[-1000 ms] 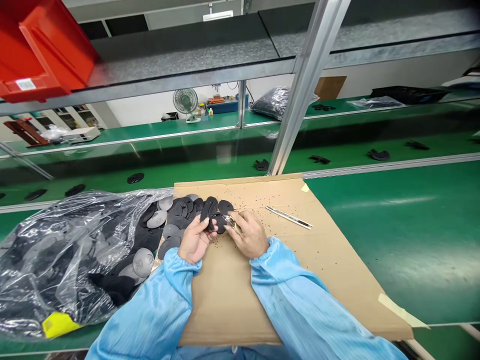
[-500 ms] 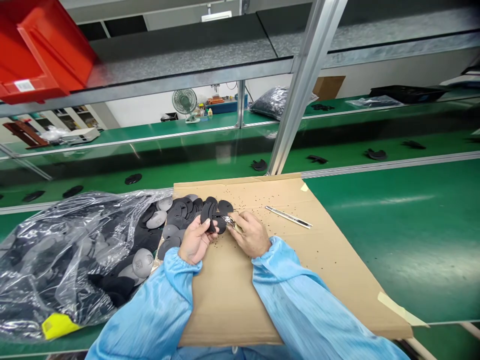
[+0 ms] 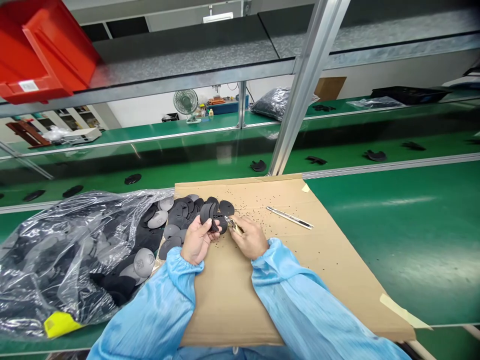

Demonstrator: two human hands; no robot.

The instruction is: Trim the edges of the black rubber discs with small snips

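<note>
Cardboard point(image 3: 228, 300) lies on the bench point(image 3: 382, 220); left hand point(image 3: 195, 244) pinches a black part point(image 3: 206, 212), which pliers point(image 3: 230, 221) gripped in right hand point(image 3: 252, 240) could nick by slipping.

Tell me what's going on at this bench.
A person in blue sleeves is working over a cardboard sheet. The left hand holds a curved black part; the right hand grips small pliers, their metal tip close to that part, though whether they touch is unclear. Rounded dark pieces lie piled by the left hand, beside a clear plastic bag holding more. A slim utility knife lies on the cardboard among dark specks.
</note>
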